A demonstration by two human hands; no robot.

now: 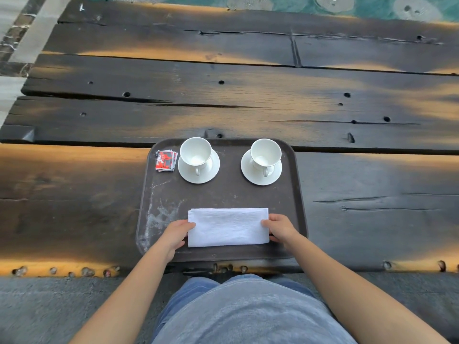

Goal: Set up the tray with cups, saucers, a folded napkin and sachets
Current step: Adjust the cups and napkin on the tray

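White cloth, folded into a flat rectangle, was the napkin (pixel 228 227); it lay in the lower middle of the frame on the near half of the brown tray (pixel 223 192), its long sides parallel to the tray's near rim. The left hand (pixel 175 234) pinched its left short edge, thumb on top and fingers curled beneath, and the right hand (pixel 280 228) gripped the right short edge the same way.

Above the napkin, toward the tray's far rim, stood two white cups, each upright on its own saucer with the handle turned toward the bottom of the frame: the left cup (pixel 195 152) on the left saucer (pixel 198 167), the right cup (pixel 265 153) on the right saucer (pixel 261 170). Both cups looked empty. Just left of the left saucer, in the tray's far left corner, lay a small fanned stack of red, white and black sachets (pixel 166 160); their exact number could not be told.

Bare tray surface showed between the saucers and between the cups and the napkin, with pale scuffs at the lower left. The tray sat at the near edge of a dark plank table (pixel 223 95), whose planks stretched wide and bare on both sides and beyond.
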